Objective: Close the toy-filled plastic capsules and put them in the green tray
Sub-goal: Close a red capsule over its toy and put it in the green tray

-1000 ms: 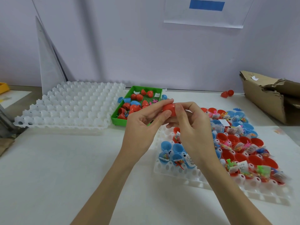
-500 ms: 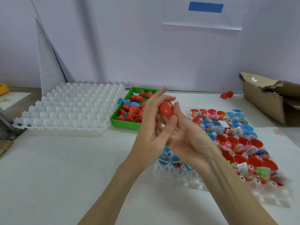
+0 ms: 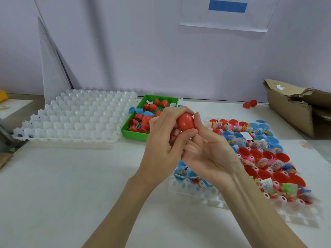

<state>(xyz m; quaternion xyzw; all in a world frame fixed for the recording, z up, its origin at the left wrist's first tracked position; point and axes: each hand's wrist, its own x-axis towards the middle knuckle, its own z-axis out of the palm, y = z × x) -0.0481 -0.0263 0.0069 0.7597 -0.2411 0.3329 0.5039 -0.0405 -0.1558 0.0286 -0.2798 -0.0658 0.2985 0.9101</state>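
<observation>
Both hands hold one red capsule (image 3: 186,121) above the desk (image 3: 71,185): the left hand (image 3: 164,140) curls its fingers over it, the right hand (image 3: 206,149) pinches it from below. The green tray (image 3: 133,134) lies just behind the fingers.

Pale lilac wall (image 3: 143,51) behind white table (image 3: 62,194)

Both hands — left (image 3: 161,140), right (image 3: 206,149) — grip closed red capsule (image 3: 186,121) near green tray (image 3: 134,134).
</observation>
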